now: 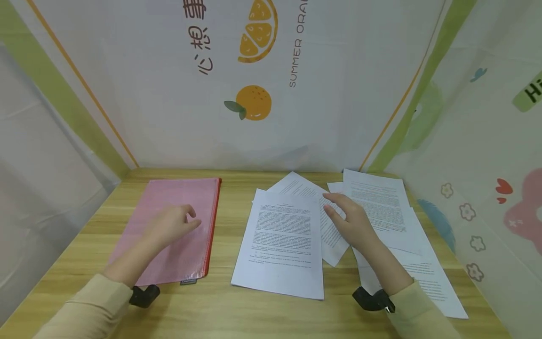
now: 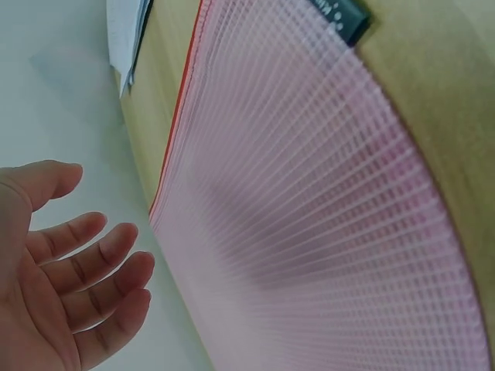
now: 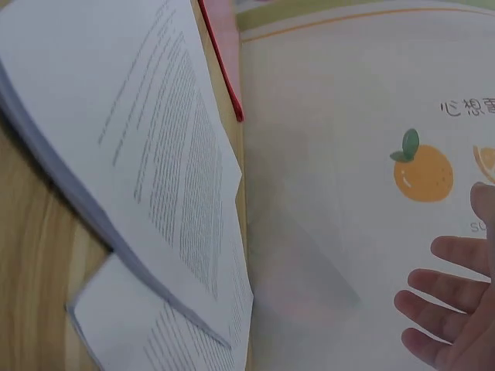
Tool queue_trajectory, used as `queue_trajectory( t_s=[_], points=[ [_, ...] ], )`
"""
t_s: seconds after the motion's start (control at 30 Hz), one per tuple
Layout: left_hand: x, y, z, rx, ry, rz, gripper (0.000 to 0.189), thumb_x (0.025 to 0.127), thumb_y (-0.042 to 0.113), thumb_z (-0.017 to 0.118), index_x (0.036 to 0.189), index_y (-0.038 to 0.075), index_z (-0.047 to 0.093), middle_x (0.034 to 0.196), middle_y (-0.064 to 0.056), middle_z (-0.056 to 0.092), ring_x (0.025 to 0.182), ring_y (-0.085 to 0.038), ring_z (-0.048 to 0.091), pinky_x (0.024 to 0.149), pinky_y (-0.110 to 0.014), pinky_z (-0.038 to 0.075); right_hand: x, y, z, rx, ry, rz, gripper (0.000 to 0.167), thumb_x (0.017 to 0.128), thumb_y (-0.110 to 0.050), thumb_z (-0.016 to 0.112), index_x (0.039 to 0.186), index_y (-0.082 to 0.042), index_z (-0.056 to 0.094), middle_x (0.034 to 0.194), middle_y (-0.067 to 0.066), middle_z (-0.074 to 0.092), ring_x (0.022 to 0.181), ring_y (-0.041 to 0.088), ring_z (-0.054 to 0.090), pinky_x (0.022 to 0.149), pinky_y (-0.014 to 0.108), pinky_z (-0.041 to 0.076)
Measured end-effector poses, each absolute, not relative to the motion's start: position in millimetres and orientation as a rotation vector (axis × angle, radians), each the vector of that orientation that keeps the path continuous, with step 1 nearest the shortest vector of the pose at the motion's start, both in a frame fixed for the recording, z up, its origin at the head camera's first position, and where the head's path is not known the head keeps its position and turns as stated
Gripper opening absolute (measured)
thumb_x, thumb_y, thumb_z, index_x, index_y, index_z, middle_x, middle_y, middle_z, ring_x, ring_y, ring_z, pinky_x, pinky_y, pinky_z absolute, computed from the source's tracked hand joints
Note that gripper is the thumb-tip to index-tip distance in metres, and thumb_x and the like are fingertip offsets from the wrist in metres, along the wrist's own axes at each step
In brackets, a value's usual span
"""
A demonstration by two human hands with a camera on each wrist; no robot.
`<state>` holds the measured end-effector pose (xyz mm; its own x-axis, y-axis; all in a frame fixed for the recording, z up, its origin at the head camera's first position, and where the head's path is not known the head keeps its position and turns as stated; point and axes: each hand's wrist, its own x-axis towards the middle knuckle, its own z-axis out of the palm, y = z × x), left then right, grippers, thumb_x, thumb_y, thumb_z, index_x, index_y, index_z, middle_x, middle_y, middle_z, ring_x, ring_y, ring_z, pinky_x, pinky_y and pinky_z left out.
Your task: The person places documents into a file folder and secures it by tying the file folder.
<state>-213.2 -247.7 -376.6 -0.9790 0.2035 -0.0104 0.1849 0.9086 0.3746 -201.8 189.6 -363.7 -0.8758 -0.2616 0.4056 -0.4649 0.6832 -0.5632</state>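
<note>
Head view: from where I stand, a person in pale sleeves [image 1: 91,301] has both hands out over a wood-grained table [image 1: 220,315]. The left hand [image 1: 173,223] is above the pink mesh folder [image 1: 188,249], its fingers loosely bent, with a gap between thumb and forefinger. The folder lies flat on the left, its red edge [image 1: 214,221] facing the papers and a small dark tag [image 1: 188,282] at its near side. The right hand [image 1: 349,220] is over the papers on the right, thumb and forefinger spread apart, pointing towards the front stack [image 1: 281,249]. That stack lies near the middle, overlapping the slanted sheets [image 1: 332,235] behind it; the right-hand papers [image 1: 381,202] lie unevenly on one another. Behind hangs a white cloth [image 1: 178,132] printed with oranges.

Left wrist view: pink mesh fills most of the picture, the red edge running along it. The left hand's fingers are relaxed and separate, the thumb well apart from them, and the hand is clear of the folder.

Right wrist view: the front stack shows a thick edge, resting partly over the slanted sheets. At the far side, the right hand's fingers are spread, lightly bent, apart from the paper.
</note>
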Motion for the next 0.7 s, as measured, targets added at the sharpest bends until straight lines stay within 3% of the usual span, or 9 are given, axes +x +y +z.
queue_trajectory(
  t_s=[0.17,0.7],
  points=[
    [-210,-241,-386,0.272,3.012,0.614,0.034,0.086,0.032,0.064,0.099,0.001,0.064,0.065,0.0,0.052,0.059,-0.016,0.047,0.051,-0.032,0.04,-198,173,-369,0.595,-2.59,1.09,0.041,0.098,-0.029,0.052,0.132,-0.007,0.057,0.132,0.013,0.055,0.122,0.034,0.048,0.099,0.058,0.036],
    [-208,-228,-409,0.315,2.948,0.751,0.021,0.082,0.026,0.07,0.08,0.007,0.063,0.065,0.002,0.058,0.061,-0.016,0.05,0.056,-0.034,0.044,-184,123,-384,0.687,-2.58,1.431,0.038,0.1,-0.032,0.049,0.131,-0.012,0.059,0.131,0.005,0.058,0.114,0.024,0.055,0.088,0.048,0.049]
  ],
)
